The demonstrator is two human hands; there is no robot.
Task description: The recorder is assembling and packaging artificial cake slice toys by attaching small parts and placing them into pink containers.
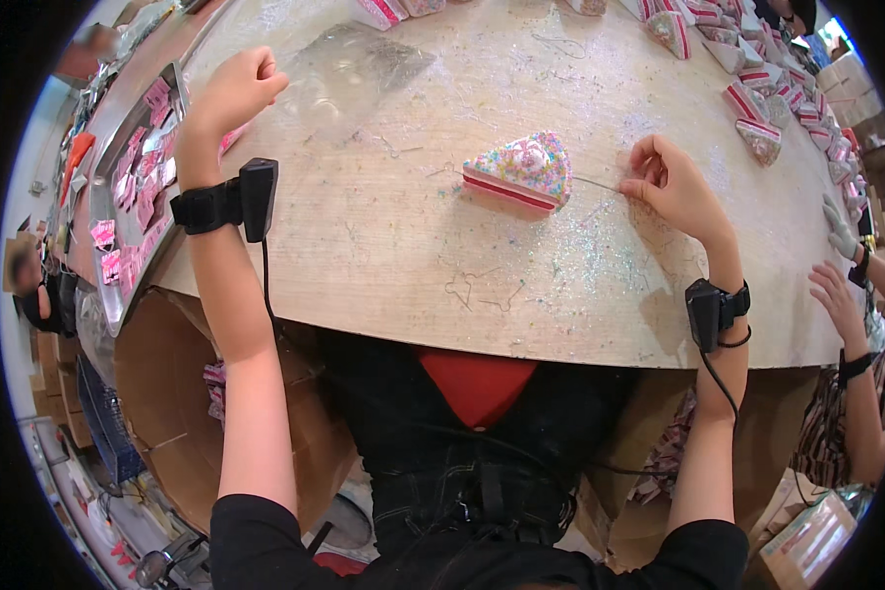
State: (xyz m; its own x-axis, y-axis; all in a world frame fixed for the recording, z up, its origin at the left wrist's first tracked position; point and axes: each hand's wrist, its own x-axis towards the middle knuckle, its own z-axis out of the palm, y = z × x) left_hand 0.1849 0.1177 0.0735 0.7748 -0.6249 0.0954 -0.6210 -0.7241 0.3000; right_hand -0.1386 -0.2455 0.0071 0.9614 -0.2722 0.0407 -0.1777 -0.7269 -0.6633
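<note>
A toy cake slice (pixel 518 169) with pink and white layers and a sprinkle-covered top lies on the table in front of me. A thin wire or cord (pixel 594 183) runs from its right side to my right hand (pixel 667 187), whose thumb and fingers are pinched on the far end. My left hand (pixel 236 88) is raised at the far left with its fingers curled closed; what they hold, if anything, is hidden. Beside that wrist shows a bit of pink (pixel 232 138), partly covered by my arm.
A metal tray (pixel 116 295) with pink packets stands at the left. Many cake slices (pixel 757 141) are heaped at the far right. Clear plastic (pixel 359 69), loose wire hooks (pixel 487 292) and glitter lie on the table (pixel 383 246). Another person's hands (pixel 838 300) are at the right edge.
</note>
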